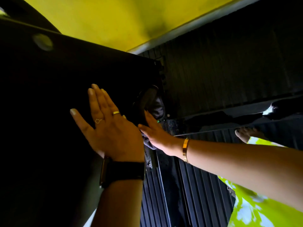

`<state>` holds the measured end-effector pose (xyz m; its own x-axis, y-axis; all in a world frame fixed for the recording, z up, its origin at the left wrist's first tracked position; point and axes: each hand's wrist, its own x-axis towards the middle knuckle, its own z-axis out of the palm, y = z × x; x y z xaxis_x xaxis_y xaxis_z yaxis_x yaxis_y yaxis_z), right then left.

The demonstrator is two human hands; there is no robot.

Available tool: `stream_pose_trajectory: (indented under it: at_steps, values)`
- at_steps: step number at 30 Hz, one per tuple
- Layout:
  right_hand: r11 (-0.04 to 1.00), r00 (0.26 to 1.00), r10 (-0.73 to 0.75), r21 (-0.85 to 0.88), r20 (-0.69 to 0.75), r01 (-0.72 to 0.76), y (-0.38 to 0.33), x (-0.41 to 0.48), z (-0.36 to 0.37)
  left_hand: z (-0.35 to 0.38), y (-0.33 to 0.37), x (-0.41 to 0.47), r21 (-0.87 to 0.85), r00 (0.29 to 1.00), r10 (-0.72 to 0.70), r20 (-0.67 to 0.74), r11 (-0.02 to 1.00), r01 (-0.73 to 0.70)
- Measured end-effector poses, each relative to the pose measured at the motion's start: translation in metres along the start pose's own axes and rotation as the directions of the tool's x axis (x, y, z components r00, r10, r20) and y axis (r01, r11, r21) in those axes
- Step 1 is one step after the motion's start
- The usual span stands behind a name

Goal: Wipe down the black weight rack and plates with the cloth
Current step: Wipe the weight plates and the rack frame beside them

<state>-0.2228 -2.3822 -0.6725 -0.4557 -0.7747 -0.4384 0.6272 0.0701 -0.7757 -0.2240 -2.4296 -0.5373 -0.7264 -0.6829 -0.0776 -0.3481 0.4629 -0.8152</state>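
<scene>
A big black weight plate (49, 89) fills the left half of the head view, very dark, with a round hole near its top. My left hand (106, 125) lies flat on its face, fingers straight and spread, a dark watch on the wrist. Just to the right, my right hand (155, 135) presses a dark grey cloth (157, 107) against the plate's edge, fingers straight; the cloth bunches above and below the palm. A gold bangle sits on that wrist. The black rack parts behind the cloth are too dark to make out.
Black ribbed rubber matting (205, 185) covers the floor to the right and beyond. A yellow wall (114, 18) rises behind. A bare foot (246, 133) rests on the mat at right, near bright green fabric (262, 210).
</scene>
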Motion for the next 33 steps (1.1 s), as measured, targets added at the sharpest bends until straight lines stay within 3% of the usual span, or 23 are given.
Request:
stream_pose_trajectory:
  at_steps: [2,5,8,12,18,22,28,33]
  values:
    - [0.992,0.999,-0.039,-0.122,0.015,0.041,-0.024,-0.023,0.022,-0.026,-0.022,-0.014,-0.053,0.999,-0.05,0.004,0.997,0.05]
    - [0.983,0.997,-0.066,-0.168,0.038,0.072,-0.078,-0.066,0.057,-0.054,-0.068,-0.032,-0.185,0.986,-0.148,-0.079,0.974,0.131]
    - [0.982,0.995,-0.04,-0.183,0.089,0.056,-0.118,-0.105,0.077,-0.083,-0.111,-0.055,-0.151,0.984,-0.158,-0.077,0.978,0.145]
    - [0.979,0.985,-0.116,-0.153,0.126,0.134,-0.165,-0.152,0.115,-0.102,-0.162,-0.095,-0.107,0.977,-0.19,-0.1,0.978,0.18]
    - [0.919,0.964,-0.208,-0.304,0.168,0.252,-0.229,-0.22,0.175,-0.139,-0.267,-0.155,-0.202,0.904,-0.31,-0.295,0.945,0.258]
    - [0.785,0.907,-0.364,-0.454,0.214,0.422,-0.275,-0.265,0.214,-0.17,-0.333,-0.187,-0.254,0.81,-0.445,-0.383,0.893,0.371]
    - [0.554,0.792,-0.538,-0.586,0.289,0.591,-0.341,-0.312,0.268,-0.206,-0.413,-0.221,-0.216,0.737,-0.494,-0.461,0.868,0.447]
    - [0.303,0.601,-0.695,-0.597,0.395,0.743,-0.383,-0.349,0.306,-0.224,-0.458,-0.247,-0.091,0.694,-0.481,-0.536,0.85,0.519]
